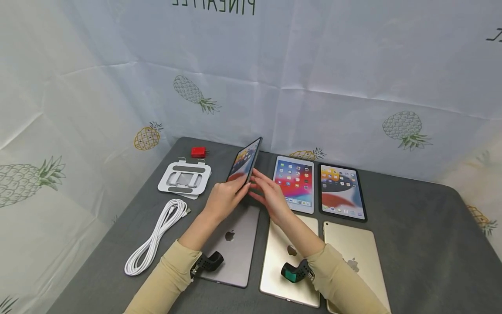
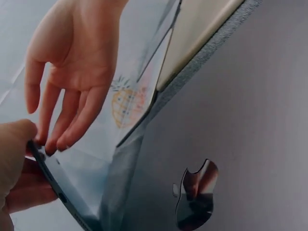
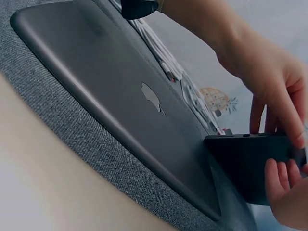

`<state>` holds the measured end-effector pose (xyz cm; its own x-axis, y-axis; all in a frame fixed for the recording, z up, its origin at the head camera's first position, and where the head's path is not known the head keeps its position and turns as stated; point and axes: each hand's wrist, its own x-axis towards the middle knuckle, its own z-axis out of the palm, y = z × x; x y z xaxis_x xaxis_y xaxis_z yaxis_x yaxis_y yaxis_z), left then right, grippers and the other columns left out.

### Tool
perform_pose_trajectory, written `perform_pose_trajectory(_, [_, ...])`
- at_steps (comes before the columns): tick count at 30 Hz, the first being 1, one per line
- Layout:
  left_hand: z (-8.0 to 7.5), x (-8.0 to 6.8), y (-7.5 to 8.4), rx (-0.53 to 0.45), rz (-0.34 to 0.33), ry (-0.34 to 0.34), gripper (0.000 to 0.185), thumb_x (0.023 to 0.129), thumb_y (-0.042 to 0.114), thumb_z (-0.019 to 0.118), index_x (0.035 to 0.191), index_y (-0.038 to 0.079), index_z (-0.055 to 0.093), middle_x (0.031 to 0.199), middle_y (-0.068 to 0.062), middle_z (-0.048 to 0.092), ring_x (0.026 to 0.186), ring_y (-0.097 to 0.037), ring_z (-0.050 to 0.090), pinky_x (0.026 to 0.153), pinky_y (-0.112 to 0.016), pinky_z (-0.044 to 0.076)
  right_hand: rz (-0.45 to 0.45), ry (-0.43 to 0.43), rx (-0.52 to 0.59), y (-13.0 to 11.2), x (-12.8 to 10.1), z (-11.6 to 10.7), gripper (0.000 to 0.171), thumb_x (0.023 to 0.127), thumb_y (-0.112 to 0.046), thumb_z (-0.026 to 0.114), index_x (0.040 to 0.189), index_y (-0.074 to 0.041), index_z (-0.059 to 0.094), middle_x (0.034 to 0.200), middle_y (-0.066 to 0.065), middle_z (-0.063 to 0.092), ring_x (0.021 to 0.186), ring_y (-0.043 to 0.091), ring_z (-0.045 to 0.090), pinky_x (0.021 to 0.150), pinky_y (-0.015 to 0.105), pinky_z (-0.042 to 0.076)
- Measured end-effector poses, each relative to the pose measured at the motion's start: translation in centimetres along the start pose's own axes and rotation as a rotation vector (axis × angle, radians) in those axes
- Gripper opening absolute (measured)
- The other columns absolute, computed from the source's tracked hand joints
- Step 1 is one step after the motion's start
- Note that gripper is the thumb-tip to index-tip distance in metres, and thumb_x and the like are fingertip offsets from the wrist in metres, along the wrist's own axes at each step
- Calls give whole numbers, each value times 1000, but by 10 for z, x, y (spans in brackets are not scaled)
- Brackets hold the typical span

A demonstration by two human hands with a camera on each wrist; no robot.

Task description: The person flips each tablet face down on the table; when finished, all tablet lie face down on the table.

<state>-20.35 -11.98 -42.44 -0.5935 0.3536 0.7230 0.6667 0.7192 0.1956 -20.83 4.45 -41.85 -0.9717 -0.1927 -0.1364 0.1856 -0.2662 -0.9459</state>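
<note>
Head view: left hand point(image 1: 223, 198) grips a dark tablet point(image 1: 245, 162) by its lower edge, tilted upright above the desk point(image 1: 412, 226); right hand point(image 1: 270, 197) touches it, fingers relaxed.
Left wrist view: right fingers point(image 2: 67, 120) straight at tablet edge point(image 2: 57, 180).
Right wrist view: tablet point(image 3: 250, 163) stands beside grey tablet point(image 3: 125, 96).

I held the dark-framed tablet point(image 1: 245, 162) tilted up between my left hand point(image 1: 224, 199) and my right hand point(image 1: 270, 197), above the far end of the grey face-down tablet point(image 1: 233, 244). Left of that lay the coiled white cable point(image 1: 156, 235), with the white folding stand point(image 1: 184, 177) behind it. To the right lay the gold face-down tablet point(image 1: 279, 257), with the white-framed tablet point(image 1: 295, 183) behind it.
</note>
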Motion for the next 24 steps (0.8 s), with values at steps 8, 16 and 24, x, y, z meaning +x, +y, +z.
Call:
perform_pose_trajectory(8, [-3, 1, -1, -159, -177, 153, 24, 92, 10, 67, 110, -5, 72, 91, -15, 74, 63, -17, 68, 53, -31, 54, -63, -167, -159, 9, 1, 3, 45, 102, -12, 49, 148, -13, 44, 147, 5, 46, 125, 26, 52, 99, 39, 47])
perform_pose_trajectory(16, [0, -6, -1, -454, -451, 301, 23, 93, 8, 66, 108, -7, 71, 94, -17, 73, 81, -22, 72, 66, -21, 56, -5, -129, -248, 24, 0, 1, 45, 100, -7, 50, 144, 0, 45, 146, 17, 45, 130, 32, 47, 103, 43, 43])
perform_pose_trajectory(24, [2, -15, -5, -614, -637, 368, 24, 94, 5, 64, 110, -13, 68, 96, -24, 71, 70, -36, 71, 61, -22, 56, -8, -87, -273, 33, -1, -1, 48, 98, -3, 51, 143, 8, 40, 147, 24, 41, 128, 36, 49, 104, 43, 40])
